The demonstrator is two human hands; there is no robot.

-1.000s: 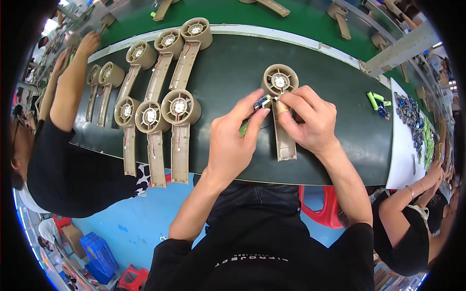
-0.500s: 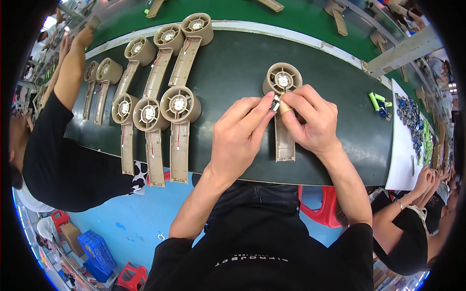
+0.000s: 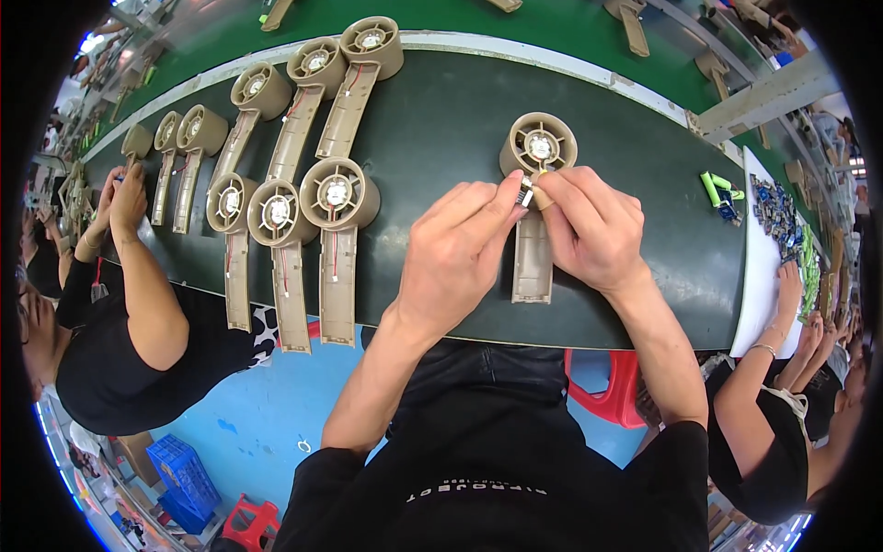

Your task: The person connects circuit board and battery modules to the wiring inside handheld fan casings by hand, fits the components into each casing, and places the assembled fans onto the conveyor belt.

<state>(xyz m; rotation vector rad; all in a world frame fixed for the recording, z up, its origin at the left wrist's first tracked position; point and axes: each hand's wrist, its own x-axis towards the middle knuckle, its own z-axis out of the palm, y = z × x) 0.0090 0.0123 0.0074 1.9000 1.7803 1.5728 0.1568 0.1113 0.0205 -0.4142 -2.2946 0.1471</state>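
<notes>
Between the thumb and fingers of my left hand is a small dark circuit board with pale parts along its edge. My right hand is closed in a pinch right against the board's other side. What its fingertips hold is hidden; it may be a thin lead. Just beyond and under both hands lies a beige fan housing, with a round spoked ring and a silver motor hub. Its trough-shaped handle points toward me between my wrists.
Several like housings with thin red wires lie at left on the dark green table. Green battery cells lie at right, beside a white sheet with piled circuit boards. Co-workers sit on both sides; a red stool stands below.
My hands stay together at the board, with the right fingers shifted slightly. The left co-worker's arm has drawn back down to the table, and the right co-worker's hand has reached toward the piled boards.
</notes>
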